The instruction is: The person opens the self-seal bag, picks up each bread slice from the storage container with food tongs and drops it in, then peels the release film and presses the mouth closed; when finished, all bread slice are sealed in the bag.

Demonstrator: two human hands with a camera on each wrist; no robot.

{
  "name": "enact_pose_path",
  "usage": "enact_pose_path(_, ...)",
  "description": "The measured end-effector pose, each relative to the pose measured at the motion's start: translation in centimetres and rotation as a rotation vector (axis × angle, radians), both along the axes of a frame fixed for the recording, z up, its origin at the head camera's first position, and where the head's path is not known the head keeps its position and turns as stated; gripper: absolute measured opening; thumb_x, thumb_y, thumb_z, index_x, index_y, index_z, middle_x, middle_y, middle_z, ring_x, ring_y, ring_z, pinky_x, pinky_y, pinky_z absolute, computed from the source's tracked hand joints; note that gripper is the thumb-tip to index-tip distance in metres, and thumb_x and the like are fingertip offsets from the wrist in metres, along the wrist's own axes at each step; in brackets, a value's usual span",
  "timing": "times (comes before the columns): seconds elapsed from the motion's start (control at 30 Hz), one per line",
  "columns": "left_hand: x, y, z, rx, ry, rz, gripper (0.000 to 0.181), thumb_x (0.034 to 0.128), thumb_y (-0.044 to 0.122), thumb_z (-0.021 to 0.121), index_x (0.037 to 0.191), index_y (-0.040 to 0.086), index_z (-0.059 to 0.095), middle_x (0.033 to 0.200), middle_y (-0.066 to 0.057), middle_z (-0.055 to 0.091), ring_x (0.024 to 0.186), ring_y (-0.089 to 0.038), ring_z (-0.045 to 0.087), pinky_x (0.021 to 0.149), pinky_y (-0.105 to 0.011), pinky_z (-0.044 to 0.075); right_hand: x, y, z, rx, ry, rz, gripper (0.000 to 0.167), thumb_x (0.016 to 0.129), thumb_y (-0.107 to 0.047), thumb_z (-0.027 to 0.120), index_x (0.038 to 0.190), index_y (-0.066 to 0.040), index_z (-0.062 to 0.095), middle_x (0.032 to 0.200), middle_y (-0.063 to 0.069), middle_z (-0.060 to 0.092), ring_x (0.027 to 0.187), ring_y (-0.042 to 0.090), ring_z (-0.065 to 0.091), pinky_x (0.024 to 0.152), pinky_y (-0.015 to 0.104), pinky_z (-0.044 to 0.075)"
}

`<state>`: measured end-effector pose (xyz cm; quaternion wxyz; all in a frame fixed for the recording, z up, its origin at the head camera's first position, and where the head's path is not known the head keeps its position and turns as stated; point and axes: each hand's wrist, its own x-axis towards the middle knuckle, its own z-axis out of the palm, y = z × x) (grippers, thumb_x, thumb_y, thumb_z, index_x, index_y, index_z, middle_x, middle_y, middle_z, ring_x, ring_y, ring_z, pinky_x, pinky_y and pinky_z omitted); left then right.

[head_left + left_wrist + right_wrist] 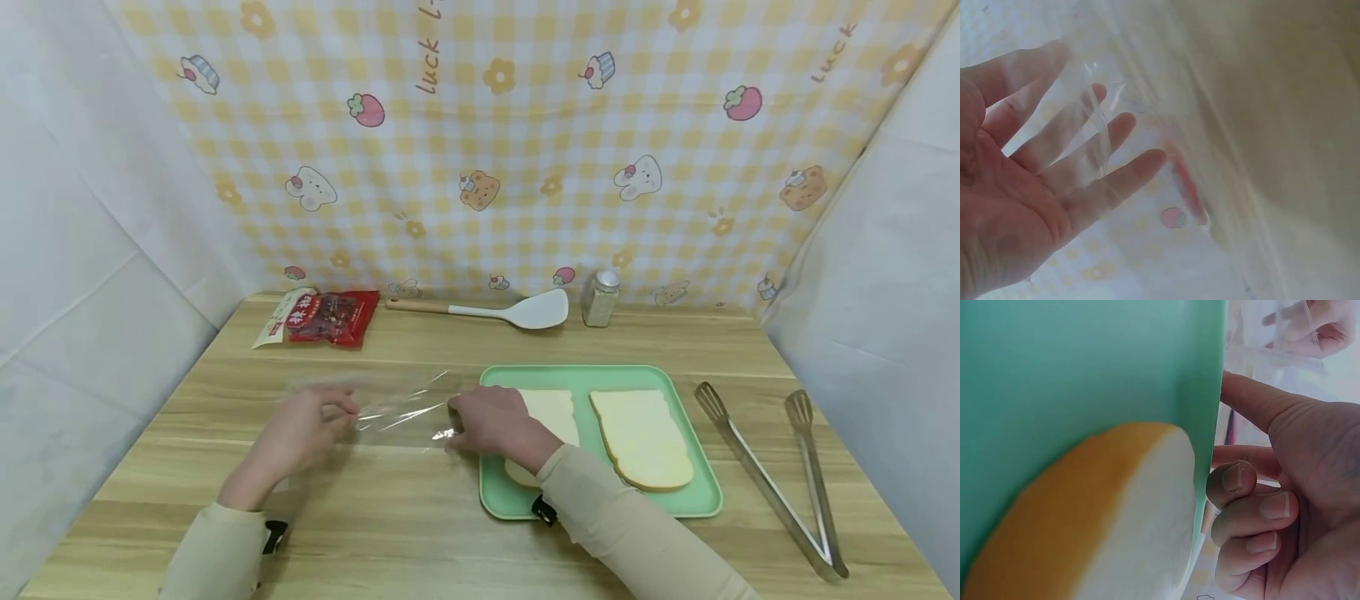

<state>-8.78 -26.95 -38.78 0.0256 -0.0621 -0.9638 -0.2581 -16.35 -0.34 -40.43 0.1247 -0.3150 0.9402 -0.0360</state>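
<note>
A sheet or bag of clear plastic film (405, 417) stretches between both hands over the wooden table. My left hand (315, 429) pinches its left part between thumb and index finger. The other fingers fan out behind the film in the left wrist view, with the palm (1010, 212) showing. At the film's right end, beside the tray, my right hand (495, 425) holds its edge. In the right wrist view the right hand's last fingers (1250, 544) are curled, and the tray rim covers the thumb and index tips. The right forearm passes over one bread slice (553, 417).
A green tray (592, 377) bears that slice and another bread slice (645, 437). Metal tongs (772, 492) lie to its right. Along the back are a red food packet (322, 318), a white spatula (540, 310) and a glass shaker jar (602, 300).
</note>
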Motion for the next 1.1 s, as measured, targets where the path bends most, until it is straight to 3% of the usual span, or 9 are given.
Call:
enact_pose_path(0.1, 0.2, 0.1, 0.5, 0.029, 0.021, 0.019, 0.005, 0.0919, 0.006, 0.077, 0.093, 0.009, 0.080, 0.137, -0.026, 0.068, 0.124, -0.049, 0.065, 0.094, -0.059, 0.056, -0.1, 0.0, -0.1, 0.005, 0.012, 0.001, 0.041, 0.088, -0.055, 0.082, 0.076, -0.024, 0.057, 0.070, -0.009, 0.055, 0.065, 0.012, 0.052, 0.050, 0.032, 0.041)
enact_pose_path(0.2, 0.4, 0.0, 0.9, 0.052, 0.036, 0.042, 0.003, 0.0933, 0.010, 0.077, 0.094, 0.010, 0.079, 0.137, -0.025, 0.068, 0.133, -0.054, 0.057, 0.108, -0.069, 0.046, -0.1, 0.0, -0.2, 0.000, 0.009, -0.001, 0.041, 0.087, -0.055, 0.083, 0.077, -0.024, 0.057, 0.069, -0.009, 0.055, 0.064, 0.012, 0.052, 0.050, 0.031, 0.040)
enact_pose_path(0.3, 0.7, -0.1, 1.4, 0.084, 0.048, 0.058, 0.002, 0.0948, 0.011, 0.077, 0.095, 0.009, 0.078, 0.138, -0.025, 0.068, 0.135, -0.056, 0.054, 0.112, -0.072, 0.040, -0.2, 0.1, -0.2, -0.005, 0.003, -0.006, 0.041, 0.088, -0.055, 0.083, 0.078, -0.024, 0.057, 0.068, -0.009, 0.053, 0.063, 0.012, 0.050, 0.050, 0.031, 0.038)
enact_pose_path(0.53, 1.2, 0.0, 2.9, 0.108, 0.150, 0.079, 0.004, 0.0947, 0.010, 0.078, 0.093, 0.006, 0.077, 0.132, -0.023, 0.072, 0.131, -0.053, 0.060, 0.108, -0.068, 0.046, -0.4, 0.2, -0.3, -0.018, -0.004, -0.005, 0.041, 0.087, -0.054, 0.082, 0.078, -0.024, 0.055, 0.066, -0.009, 0.051, 0.061, 0.012, 0.049, 0.049, 0.031, 0.035)
enact_pose_path(0.67, 1.5, 0.2, 3.6, 0.092, 0.170, 0.089, 0.002, 0.0934, 0.008, 0.078, 0.095, 0.008, 0.078, 0.132, -0.021, 0.073, 0.129, -0.051, 0.061, 0.105, -0.066, 0.048, -0.4, 0.3, -0.3, -0.029, -0.009, -0.005, 0.039, 0.087, -0.051, 0.082, 0.077, -0.025, 0.055, 0.066, -0.010, 0.051, 0.061, 0.012, 0.049, 0.050, 0.031, 0.036)
enact_pose_path(0.8, 1.2, 0.5, 3.3, 0.037, 0.155, 0.077, 0.003, 0.0922, 0.010, 0.079, 0.095, 0.011, 0.079, 0.132, -0.020, 0.073, 0.129, -0.050, 0.062, 0.105, -0.066, 0.049, -0.4, 0.4, -0.3, -0.028, -0.009, -0.010, 0.037, 0.087, -0.050, 0.083, 0.078, -0.025, 0.057, 0.067, -0.009, 0.052, 0.062, 0.012, 0.049, 0.050, 0.031, 0.037)
enact_pose_path(0.93, 0.9, 0.8, 2.4, -0.007, 0.136, 0.057, 0.004, 0.0907, 0.009, 0.080, 0.094, 0.011, 0.080, 0.130, -0.021, 0.073, 0.128, -0.050, 0.062, 0.108, -0.066, 0.047, -0.4, 0.3, -0.3, -0.018, -0.016, -0.014, 0.034, 0.086, -0.053, 0.084, 0.091, -0.025, 0.065, 0.071, -0.009, 0.054, 0.065, 0.013, 0.050, 0.051, 0.032, 0.038)
enact_pose_path(1.1, 0.9, 1.1, 1.7, 0.002, 0.129, 0.059, 0.005, 0.0892, 0.008, 0.081, 0.094, 0.009, 0.080, 0.129, -0.021, 0.073, 0.127, -0.050, 0.063, 0.108, -0.066, 0.049, -0.4, 0.4, -0.3, -0.012, -0.023, -0.012, 0.037, 0.086, -0.054, 0.084, 0.103, -0.026, 0.068, 0.073, -0.009, 0.055, 0.068, 0.014, 0.052, 0.052, 0.032, 0.039)
